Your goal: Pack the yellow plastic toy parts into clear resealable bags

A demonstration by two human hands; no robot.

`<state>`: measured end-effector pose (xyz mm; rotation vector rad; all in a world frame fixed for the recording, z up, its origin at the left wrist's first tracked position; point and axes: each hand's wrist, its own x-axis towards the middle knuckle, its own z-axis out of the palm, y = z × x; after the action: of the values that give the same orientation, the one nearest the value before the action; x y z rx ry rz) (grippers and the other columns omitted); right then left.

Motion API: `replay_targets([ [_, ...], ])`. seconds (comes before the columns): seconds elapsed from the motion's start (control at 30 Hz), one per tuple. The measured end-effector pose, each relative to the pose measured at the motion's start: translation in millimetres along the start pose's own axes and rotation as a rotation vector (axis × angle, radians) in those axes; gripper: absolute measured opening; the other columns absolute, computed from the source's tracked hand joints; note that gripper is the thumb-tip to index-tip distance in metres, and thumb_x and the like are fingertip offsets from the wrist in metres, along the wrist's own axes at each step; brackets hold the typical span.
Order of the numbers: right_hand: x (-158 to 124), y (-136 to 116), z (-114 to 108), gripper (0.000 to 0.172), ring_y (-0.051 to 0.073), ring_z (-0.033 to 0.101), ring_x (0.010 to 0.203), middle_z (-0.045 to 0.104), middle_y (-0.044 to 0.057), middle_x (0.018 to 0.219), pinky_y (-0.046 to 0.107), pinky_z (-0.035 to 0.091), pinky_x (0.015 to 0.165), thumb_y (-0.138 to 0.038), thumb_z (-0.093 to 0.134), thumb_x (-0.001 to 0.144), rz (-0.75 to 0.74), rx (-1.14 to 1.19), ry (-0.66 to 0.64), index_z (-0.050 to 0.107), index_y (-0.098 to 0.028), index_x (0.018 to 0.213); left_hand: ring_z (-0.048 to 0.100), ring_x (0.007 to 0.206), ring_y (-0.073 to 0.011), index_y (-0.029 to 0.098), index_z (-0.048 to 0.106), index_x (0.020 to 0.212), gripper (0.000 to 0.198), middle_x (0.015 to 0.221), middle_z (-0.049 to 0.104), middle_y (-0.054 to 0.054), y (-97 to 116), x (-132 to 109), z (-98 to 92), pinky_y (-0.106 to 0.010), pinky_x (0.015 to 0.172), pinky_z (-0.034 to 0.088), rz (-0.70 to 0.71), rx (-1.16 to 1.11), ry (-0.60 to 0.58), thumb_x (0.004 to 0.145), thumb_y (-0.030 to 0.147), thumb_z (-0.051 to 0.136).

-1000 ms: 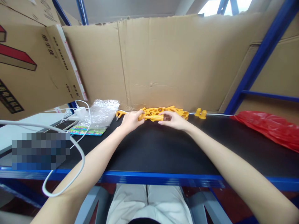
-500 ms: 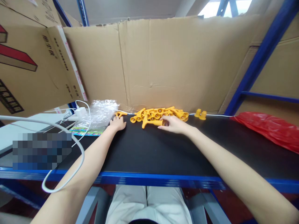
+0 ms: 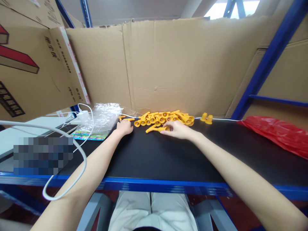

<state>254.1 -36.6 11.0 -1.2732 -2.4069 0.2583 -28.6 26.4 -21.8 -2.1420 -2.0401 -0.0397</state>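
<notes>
My right hand (image 3: 179,130) pinches the flared cup end of a yellow horn-shaped plastic piece (image 3: 156,129), which lies low over the black tabletop with its bent handle pointing left. A pile of similar yellow pieces (image 3: 152,120) is just behind it, many with their round cup mouths facing me. Farther left, my left hand (image 3: 124,127) is closed around another yellow plastic piece (image 3: 130,119); its bent handle shows beyond the fingers, and the rest is covered by the hand. A further yellow end (image 3: 122,117) sticks out there too.
Clear plastic bags (image 3: 106,115) and a white charger (image 3: 83,116) with cables lie left. Two yellow cups (image 3: 206,118) stand at the back right, near a red plastic bag (image 3: 276,131). Cardboard (image 3: 180,64) walls the back; a blue rail (image 3: 166,186) edges the front.
The piece in my right hand has turned, its handle now lying flatter. My left hand has shifted slightly right, and the yellow end beyond its fingers has moved with it.
</notes>
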Motion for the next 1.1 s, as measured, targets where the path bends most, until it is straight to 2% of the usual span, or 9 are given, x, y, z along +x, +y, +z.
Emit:
replay_targets([
  [0.23,6.7,-9.5,-2.2,0.043,0.014,0.05,0.058,0.06,0.003,0.066,0.027,0.037,0.055,-0.057,0.053,0.076,0.055,0.197,0.148,0.065,-0.016,0.082,0.061,0.098,-0.0271,0.018,0.067,0.094,0.035,0.103,0.067,-0.011,6.7,-4.6,-9.6,-0.04,0.086,0.045,0.042,-0.008,0.034,0.08,0.031,0.037],
  [0.37,21.8,-4.9,-3.2,0.048,0.015,0.053,0.059,0.061,0.005,0.068,0.028,0.039,0.057,-0.062,0.053,0.074,0.138,0.312,0.39,0.062,-0.015,0.083,0.063,0.095,-0.0256,0.017,0.067,0.093,0.034,0.1,0.068,-0.012,9.9,-7.1,-13.0,-0.034,0.081,0.048,0.05,-0.023,0.012,0.079,0.031,0.039],
  [0.43,34.0,-3.2,-1.5,0.048,0.016,0.055,0.062,0.062,0.006,0.07,0.029,0.04,0.059,-0.063,0.052,0.075,0.175,0.264,0.52,0.059,-0.016,0.079,0.063,0.094,-0.0251,0.016,0.066,0.094,0.035,0.101,0.068,-0.012,11.8,-8.3,-13.9,-0.032,0.079,0.049,0.048,-0.039,-0.006,0.079,0.032,0.039],
  [0.5,48.3,-2.9,1.9,0.045,0.018,0.056,0.067,0.063,0.006,0.072,0.03,0.039,0.061,-0.062,0.052,0.075,0.204,0.126,0.583,0.057,-0.017,0.077,0.063,0.093,-0.0254,0.015,0.066,0.095,0.036,0.103,0.067,-0.013,13.8,-9.6,-14.6,-0.032,0.077,0.05,0.045,-0.058,-0.022,0.079,0.033,0.039],
  [0.67,86.0,-3.3,18.2,0.046,0.024,0.059,0.077,0.066,0.01,0.083,0.031,0.038,0.063,-0.061,0.045,0.081,0.293,-0.149,0.554,0.055,-0.018,0.091,0.063,0.095,-0.0251,0.015,0.065,0.099,0.035,0.105,0.066,-0.013,17.5,-12.9,-17.0,-0.031,0.077,0.05,0.046,-0.067,-0.033,0.078,0.031,0.041],
  [0.73,97.8,-1.5,27.1,0.045,0.025,0.059,0.081,0.066,0.013,0.089,0.031,0.037,0.065,-0.056,0.042,0.085,0.256,-0.268,0.542,0.055,-0.015,0.097,0.063,0.095,-0.0259,0.015,0.065,0.099,0.035,0.105,0.066,-0.014,18.3,-13.8,-17.8,-0.032,0.077,0.05,0.052,-0.069,-0.033,0.078,0.03,0.042],
  [0.8,105.7,0.9,35.8,0.042,0.026,0.058,0.087,0.065,0.015,0.093,0.033,0.036,0.07,-0.049,0.041,0.088,0.153,-0.416,0.505,0.055,-0.012,0.102,0.062,0.096,-0.027,0.014,0.065,0.099,0.035,0.105,0.066,-0.014,18.8,-14.3,-18.4,-0.034,0.077,0.05,0.057,-0.071,-0.037,0.077,0.03,0.041],
  [0.93,109.6,6.0,46.0,0.041,0.027,0.055,0.092,0.065,0.015,0.093,0.036,0.032,0.077,-0.042,0.036,0.091,0.061,-0.582,0.435,0.058,-0.012,0.107,0.062,0.097,-0.0271,0.015,0.064,0.099,0.035,0.106,0.065,-0.014,19.4,-15.0,-19.0,-0.035,0.078,0.05,0.065,-0.064,-0.049,0.077,0.03,0.041],
  [1.1,100.4,13.7,42.5,0.043,0.027,0.05,0.094,0.062,0.016,0.097,0.039,0.029,0.08,-0.041,0.033,0.092,-0.027,-0.694,0.335,0.064,-0.012,0.099,0.062,0.097,-0.0281,0.014,0.064,0.101,0.036,0.108,0.065,-0.015,19.7,-15.6,-19.4,-0.036,0.078,0.05,0.075,-0.059,-0.057,0.077,0.03,0.041],
])
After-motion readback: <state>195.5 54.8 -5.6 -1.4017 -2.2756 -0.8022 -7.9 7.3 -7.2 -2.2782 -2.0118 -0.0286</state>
